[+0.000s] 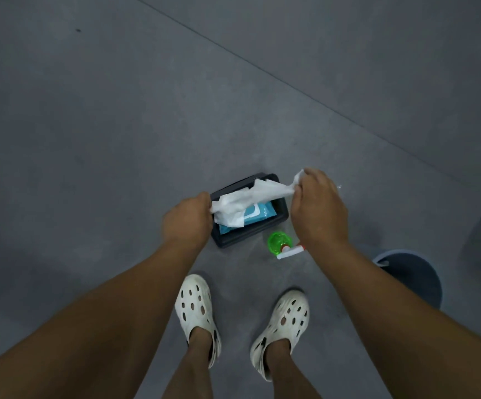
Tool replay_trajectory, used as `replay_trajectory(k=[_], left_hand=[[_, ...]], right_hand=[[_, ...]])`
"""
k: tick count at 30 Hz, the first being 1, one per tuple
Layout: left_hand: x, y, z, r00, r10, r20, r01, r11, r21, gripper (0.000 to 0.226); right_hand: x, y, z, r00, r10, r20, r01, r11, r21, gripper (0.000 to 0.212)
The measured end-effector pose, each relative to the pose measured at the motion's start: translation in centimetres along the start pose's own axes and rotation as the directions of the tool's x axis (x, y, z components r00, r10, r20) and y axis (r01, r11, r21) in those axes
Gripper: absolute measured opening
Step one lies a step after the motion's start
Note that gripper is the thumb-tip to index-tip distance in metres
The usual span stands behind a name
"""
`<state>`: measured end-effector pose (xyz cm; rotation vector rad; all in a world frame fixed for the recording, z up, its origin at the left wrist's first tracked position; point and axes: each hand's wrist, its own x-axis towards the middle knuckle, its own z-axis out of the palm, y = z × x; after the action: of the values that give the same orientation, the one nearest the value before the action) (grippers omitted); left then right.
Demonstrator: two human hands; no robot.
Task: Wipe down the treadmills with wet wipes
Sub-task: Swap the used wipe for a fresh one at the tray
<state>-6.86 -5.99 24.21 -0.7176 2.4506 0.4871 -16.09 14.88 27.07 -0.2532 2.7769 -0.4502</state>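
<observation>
At the bottom centre of the frame, two feet in white clogs (pixel 196 309) stand on the floor, and both bare forearms reach up the picture from the lower corners. Just above mid-frame the left hand (pixel 187 218) pinches one end of a white wet wipe (pixel 248 200), and the right hand (pixel 318 208) pinches the other end in curled fingers, so the sheet hangs stretched and crumpled between them. Behind it in the picture lies a dark tray (pixel 251 236) holding a blue wipe pack (pixel 262 213); whether the sheet is fully free of the pack I cannot tell.

Pulled harder, the thin damp sheet could tear, and a slipping pinch would drop it to pick up grit. A green spray bottle (pixel 278 240) lies just right of the tray, ahead of the feet, where a step forward could kick it. A grey bucket (pixel 415 279) sits at the right edge.

Beyond, the smooth grey floor (pixel 118 125) fills the frame, crossed by one diagonal seam (pixel 291 83) at upper right. No treadmill shows.
</observation>
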Motion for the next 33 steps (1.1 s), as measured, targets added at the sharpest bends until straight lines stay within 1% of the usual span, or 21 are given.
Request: replay_trajectory(k=[4, 9, 11, 13, 15, 18, 21, 24, 26, 29, 30, 31, 32, 33], left_hand=[[0.1, -0.4, 1.1, 1.000, 0.005, -0.003, -0.004, 0.998, 0.055, 0.011], [-0.4, -1.0, 2.2, 1.000, -0.021, 0.010, 0.020, 0.998, 0.066, 0.016], [-0.3, -0.8, 2.4, 1.000, 0.013, 0.028, -0.014, 1.000, 0.022, 0.016], [0.2, -0.2, 2.8, 0.995, 0.081, 0.064, -0.079, 0.996, -0.032, 0.018], [0.6, 0.6, 2.8, 0.984, 0.139, 0.107, -0.129, 0.987, -0.100, 0.031], [0.5, 1.9, 2.1, 0.959, 0.240, 0.150, -0.226, 0.968, -0.104, 0.055], [-0.3, 3.1, 1.0, 0.916, 0.390, 0.099, -0.376, 0.917, -0.132, 0.069], [-1.1, 3.6, 0.1, 0.863, 0.502, 0.045, -0.496, 0.862, -0.105, 0.071], [-1.8, 3.8, -0.7, 0.850, 0.527, -0.023, -0.526, 0.844, -0.108, 0.060], [-3.2, 4.1, -2.7, 0.805, 0.559, -0.199, -0.579, 0.813, -0.054, 0.023], [-3.8, 4.2, -3.8, 0.794, 0.560, -0.237, -0.583, 0.812, -0.031, 0.021], [-4.5, 4.5, -4.9, 0.784, 0.564, -0.260, -0.587, 0.809, -0.014, 0.025], [-5.3, 4.8, -6.2, 0.779, 0.566, -0.270, -0.590, 0.807, -0.009, 0.028], [-6.2, 5.1, -7.6, 0.771, 0.571, -0.282, -0.599, 0.801, -0.017, 0.031]], right_hand=[[-0.2, 1.4, 0.0, 1.000, -0.022, 0.008, 0.022, 0.999, -0.046, 0.023], [-0.9, 2.1, 0.5, 1.000, 0.019, 0.022, -0.018, 0.999, -0.040, 0.021], [-1.0, 1.9, 0.8, 0.999, -0.006, 0.036, 0.007, 1.000, -0.023, 0.021], [-1.1, 1.4, 1.1, 0.996, -0.043, 0.073, 0.043, 0.999, 0.000, 0.020], [-1.3, 0.6, 1.4, 0.992, -0.075, 0.103, 0.074, 0.997, 0.007, 0.019], [-1.6, -0.6, 1.8, 0.990, -0.104, 0.094, 0.102, 0.994, 0.030, 0.016], [-1.9, -1.4, 2.2, 0.983, -0.157, 0.098, 0.152, 0.987, 0.054, 0.010], [-2.5, -2.3, 1.9, 0.975, -0.201, 0.098, 0.193, 0.977, 0.090, 0.006], [-3.1, -3.0, 1.2, 0.970, -0.232, 0.076, 0.222, 0.968, 0.113, 0.004], [-4.3, -4.0, -1.0, 0.967, -0.252, 0.038, 0.245, 0.960, 0.133, 0.006], [-4.8, -4.3, -2.0, 0.969, -0.245, 0.029, 0.239, 0.962, 0.136, 0.006], [-5.3, -4.6, -2.9, 0.973, -0.229, 0.014, 0.225, 0.964, 0.141, 0.006], [-5.9, -4.9, -3.8, 0.978, -0.208, 0.001, 0.205, 0.967, 0.149, 0.009], [-6.6, -5.1, -4.7, 0.983, -0.185, -0.003, 0.183, 0.969, 0.164, 0.016]])
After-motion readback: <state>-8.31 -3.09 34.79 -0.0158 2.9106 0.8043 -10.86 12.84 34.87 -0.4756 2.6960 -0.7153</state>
